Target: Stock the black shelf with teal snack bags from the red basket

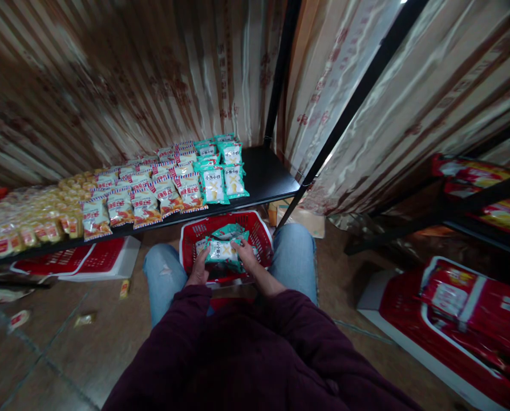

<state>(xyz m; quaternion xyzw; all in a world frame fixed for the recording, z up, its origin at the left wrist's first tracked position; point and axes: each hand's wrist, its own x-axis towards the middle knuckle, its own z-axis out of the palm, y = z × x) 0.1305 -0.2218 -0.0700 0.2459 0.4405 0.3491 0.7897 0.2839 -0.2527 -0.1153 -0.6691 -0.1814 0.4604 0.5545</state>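
Note:
Between my knees stands a red plastic basket (262,228) with several green-and-white snack packets inside. Just over it I hold a green-and-white snack packet (221,251) flat, its printed face up. My left hand (199,269) grips the packet's left end, and my right hand (246,256) grips its right end, thumb on top. The undersides of both hands are hidden. Ahead, on a black shelf (272,174), similar green packets (213,184) stand in rows beside white-and-orange snack packets (145,204).
Small yellow-wrapped snacks (41,228) fill the shelf's left part. A black post (323,154) rises at the shelf's right corner. Red baskets (409,302) sit on the floor at right and under the shelf. A few small wrapped pieces (85,319) lie on the tiles.

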